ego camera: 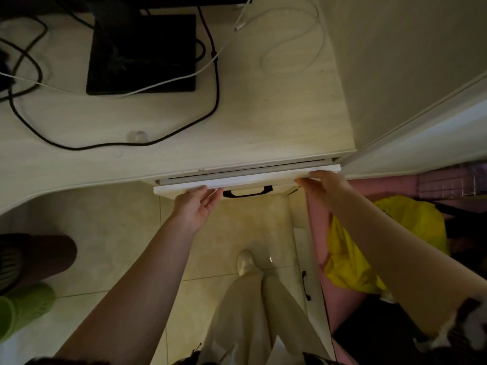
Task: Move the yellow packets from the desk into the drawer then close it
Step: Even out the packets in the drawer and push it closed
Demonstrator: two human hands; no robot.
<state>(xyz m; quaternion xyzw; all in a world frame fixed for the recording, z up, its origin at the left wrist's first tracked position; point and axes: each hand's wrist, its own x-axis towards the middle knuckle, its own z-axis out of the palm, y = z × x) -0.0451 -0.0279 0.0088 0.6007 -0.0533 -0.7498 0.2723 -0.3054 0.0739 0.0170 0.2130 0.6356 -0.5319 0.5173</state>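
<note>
Cables (210,83) across desk (263,122) behind drawer (245,179)

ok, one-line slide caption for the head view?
Both hands, left hand and right hand, press on the front of the nearly shut drawer under the desk.

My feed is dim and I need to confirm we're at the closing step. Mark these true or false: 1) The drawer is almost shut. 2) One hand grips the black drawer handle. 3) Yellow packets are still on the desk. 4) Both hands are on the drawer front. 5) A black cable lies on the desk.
1) True: the drawer shows only a narrow gap.
2) False: the black handle is untouched, between the hands.
3) False: none show on the desk.
4) True: the left hand and right hand press its front edge with straight fingers.
5) True: the black cable loops across it.
</note>
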